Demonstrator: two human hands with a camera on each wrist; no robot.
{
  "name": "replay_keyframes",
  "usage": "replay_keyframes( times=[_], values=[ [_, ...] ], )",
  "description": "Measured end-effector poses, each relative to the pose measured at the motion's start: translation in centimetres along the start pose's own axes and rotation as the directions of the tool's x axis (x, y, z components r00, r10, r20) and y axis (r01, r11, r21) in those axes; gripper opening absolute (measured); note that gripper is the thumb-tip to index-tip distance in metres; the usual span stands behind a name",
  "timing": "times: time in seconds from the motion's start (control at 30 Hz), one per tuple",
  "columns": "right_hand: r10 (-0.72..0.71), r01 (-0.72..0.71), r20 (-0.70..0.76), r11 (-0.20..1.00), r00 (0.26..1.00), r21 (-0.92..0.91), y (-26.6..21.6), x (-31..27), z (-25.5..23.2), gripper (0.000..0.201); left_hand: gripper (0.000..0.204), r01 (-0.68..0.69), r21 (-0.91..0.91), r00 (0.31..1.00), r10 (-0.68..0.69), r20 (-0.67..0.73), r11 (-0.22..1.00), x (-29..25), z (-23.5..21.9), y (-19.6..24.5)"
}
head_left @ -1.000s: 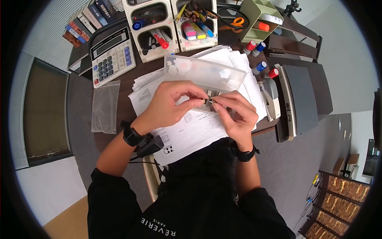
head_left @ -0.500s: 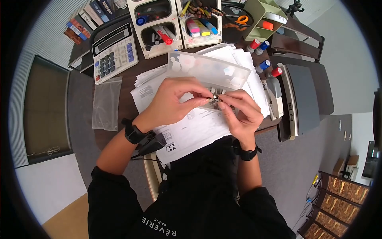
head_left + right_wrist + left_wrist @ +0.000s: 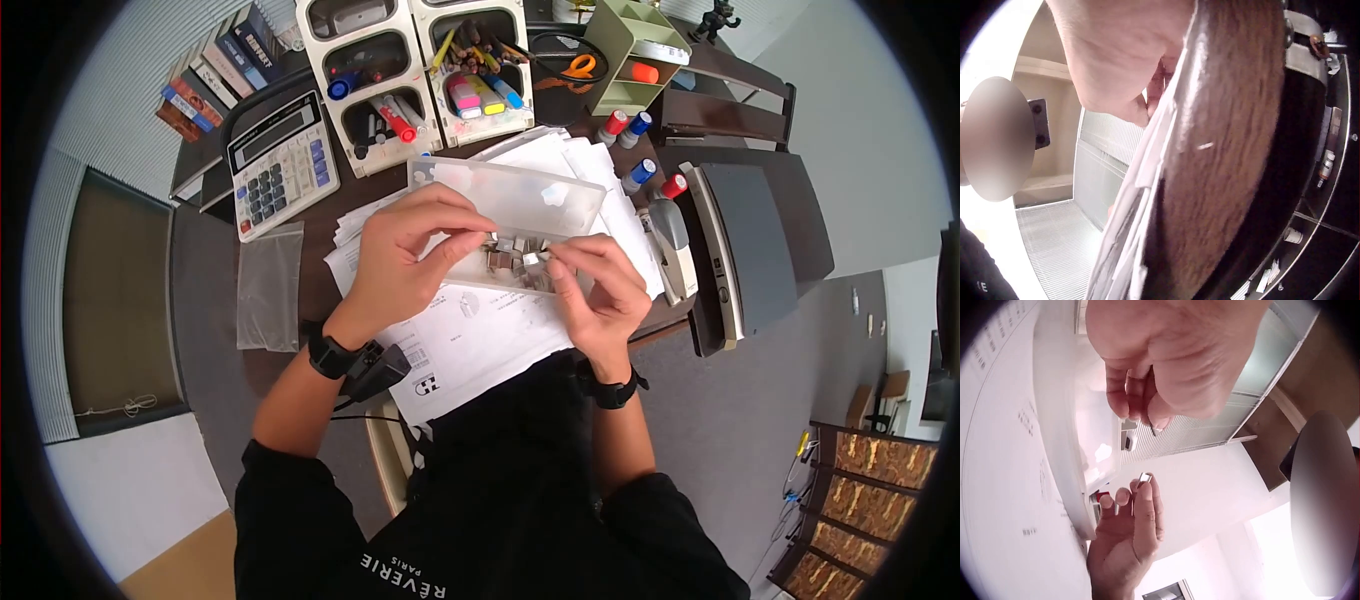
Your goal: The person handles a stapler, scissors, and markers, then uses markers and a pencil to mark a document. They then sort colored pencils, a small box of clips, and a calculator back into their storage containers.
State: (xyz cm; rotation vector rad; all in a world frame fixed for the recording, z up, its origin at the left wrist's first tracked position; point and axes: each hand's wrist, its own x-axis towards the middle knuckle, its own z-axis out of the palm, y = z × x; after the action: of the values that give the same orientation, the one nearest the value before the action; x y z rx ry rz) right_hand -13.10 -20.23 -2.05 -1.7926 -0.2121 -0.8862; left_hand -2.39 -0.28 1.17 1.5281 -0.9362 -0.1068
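Note:
A clear plastic box (image 3: 520, 195) with its lid up lies on a spread of printed papers (image 3: 480, 330) and holds several small metal clips (image 3: 505, 262). My right hand (image 3: 540, 262) pinches one small silver clip (image 3: 533, 260) just over the box's near side. The left wrist view shows that clip (image 3: 1144, 479) held up between the right hand's (image 3: 1138, 490) thumb and fingers. My left hand (image 3: 478, 238) hovers over the box's left part with fingers curled. There the left hand (image 3: 1141, 419) pinches a thin metal sliver (image 3: 1153, 429) beside the box wall (image 3: 1063, 444).
At the back stand a calculator (image 3: 283, 150), a pen organizer (image 3: 420, 75), a green tray (image 3: 630, 45) and scissors (image 3: 578, 65). Ink stamps (image 3: 640, 170), a stapler (image 3: 672, 240) and a dark folder (image 3: 750, 240) lie right. A plastic bag (image 3: 268, 285) lies left. The table edge (image 3: 1229, 156) fills the right wrist view.
The hands, which together pinched one small clip, have drawn apart. The right hand keeps the clip; the left has lifted over the box. The clips in the box now show.

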Motion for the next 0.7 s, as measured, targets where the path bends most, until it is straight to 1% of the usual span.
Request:
replay_keyframes(
  times=[0.03, 0.07, 0.13, 0.2, 0.27, 0.33, 0.37, 0.4, 0.43, 0.5, 0.57, 0.6, 0.63, 0.67, 0.7],
  values=[
    [-0.015, 0.013, -0.071, 1.0, 0.997, -0.027, 0.1, 0.0, 0.0, 0.019, 0.016, -0.043, 0.061, 0.998, 0.046, -0.05, 0.997, 0.2, -0.2, 0.1],
    [0.004, -0.007, -0.129, 1.0, 0.992, -0.023, 0.1, 0.0, 0.1, 0.017, 0.016, -0.049, 0.066, 0.998, 0.051, -0.038, 0.997, 0.3, -0.4, 0.3],
    [0.009, -0.013, -0.163, 1.0, 0.987, -0.021, 0.1, 0.0, 0.2, 0.017, 0.016, -0.063, 0.156, 0.998, 0.066, -0.013, 0.986, 0.4, -0.7, 0.7],
    [0.019, -0.023, -0.201, 1.0, 0.979, -0.015, 0.1, 0.0, 0.2, 0.017, 0.016, -0.075, 0.171, 0.997, 0.077, -0.006, 0.982, 0.4, -1.0, 0.9],
    [-0.027, 0.019, -0.137, 0.998, 0.99, -0.063, 0.0, 0.0, 0.1, 0.018, 0.016, -0.083, 0.185, 0.996, 0.085, 0.001, 0.979, 0.5, -1.2, 0.9],
    [-0.027, 0.019, -0.137, 0.998, 0.99, -0.058, -0.2, 0.0, 0.0, 0.018, 0.017, -0.068, 0.139, 0.995, 0.078, -0.069, 0.988, 0.5, -1.3, 0.9],
    [-0.027, 0.02, -0.123, 0.998, 0.992, -0.059, -0.3, 0.0, 0.0, 0.018, 0.017, -0.069, 0.149, 0.995, 0.079, -0.061, 0.986, 0.6, -1.4, 0.8],
    [-0.028, 0.021, -0.131, 0.998, 0.991, -0.051, -0.3, 0.1, 0.0, 0.018, 0.018, -0.09, 0.116, 0.993, 0.097, -0.061, 0.989, 0.7, -1.5, 0.7],
    [-0.055, 0.048, -0.108, 0.997, 0.993, -0.065, -0.4, 0.3, 0.1, 0.017, 0.018, -0.108, 0.082, 0.992, 0.113, -0.064, 0.991, 0.7, -1.6, 0.6],
    [-0.081, 0.075, -0.084, 0.995, 0.993, -0.072, -0.3, 0.3, 0.1, 0.016, 0.016, -0.118, 0.091, 0.991, 0.124, -0.06, 0.989, 0.7, -2.0, 0.4],
    [-0.04, 0.033, -0.107, 0.997, 0.994, -0.066, -0.2, 0.3, 0.0, 0.015, 0.015, -0.135, 0.1, 0.988, 0.142, -0.058, 0.986, 0.7, -2.3, 0.2],
    [-0.001, -0.002, -0.135, 1.0, 0.991, -0.023, -0.1, 0.2, 0.0, 0.015, 0.014, -0.139, 0.06, 0.986, 0.144, -0.088, 0.988, 0.6, -2.4, 0.0],
    [-0.004, 0.001, -0.143, 1.0, 0.99, -0.019, -0.1, 0.1, -0.1, 0.015, 0.014, -0.146, 0.019, 0.983, 0.147, -0.114, 0.989, 0.7, -2.5, -0.3],
    [0.057, -0.056, -0.162, 0.998, 0.985, 0.01, 0.0, 0.0, -0.2, 0.016, 0.014, -0.151, 0.024, 0.983, 0.153, -0.101, 0.988, 0.7, -2.5, -0.4],
    [0.118, -0.112, -0.184, 0.993, 0.976, 0.04, 0.1, -0.1, -0.4, 0.016, 0.014, -0.156, 0.044, 0.98, 0.16, -0.116, 0.987, 0.6, -2.5, -0.5]
  ],
)
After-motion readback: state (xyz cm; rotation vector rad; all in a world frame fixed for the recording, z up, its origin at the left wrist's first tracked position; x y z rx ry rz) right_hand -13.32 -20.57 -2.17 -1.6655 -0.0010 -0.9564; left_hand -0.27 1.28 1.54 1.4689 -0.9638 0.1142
